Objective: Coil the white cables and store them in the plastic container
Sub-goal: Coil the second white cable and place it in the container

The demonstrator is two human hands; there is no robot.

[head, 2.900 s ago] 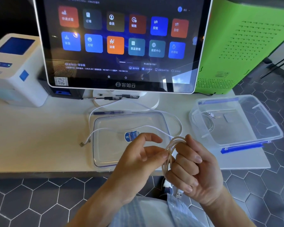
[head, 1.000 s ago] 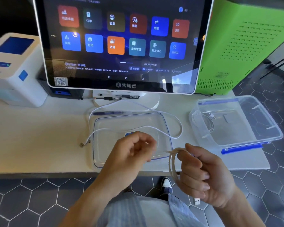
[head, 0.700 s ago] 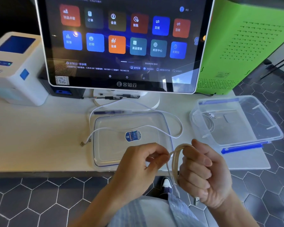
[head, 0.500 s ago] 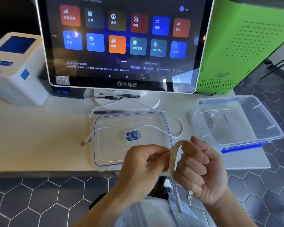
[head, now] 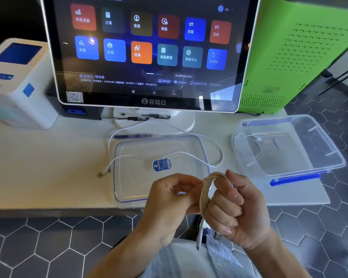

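A coiled white cable is looped around the fingers of my right hand, held below the table's front edge. My left hand pinches the same coil from the left side. The coil's loose end with a plug hangs down between my hands. A second white cable lies uncoiled on the table, draped across the clear lid. The clear plastic container with blue clips stands at the right, with another coiled cable inside.
A touchscreen terminal stands at the back centre on a round white base. A white printer is at the left, a green cabinet at the right. A pen lies behind the lid. Dark hexagon floor tiles show below.
My left hand has come back in from the lid to the coil and closed on it. The dangling end has shortened and the coil sits tighter around my right fingers.
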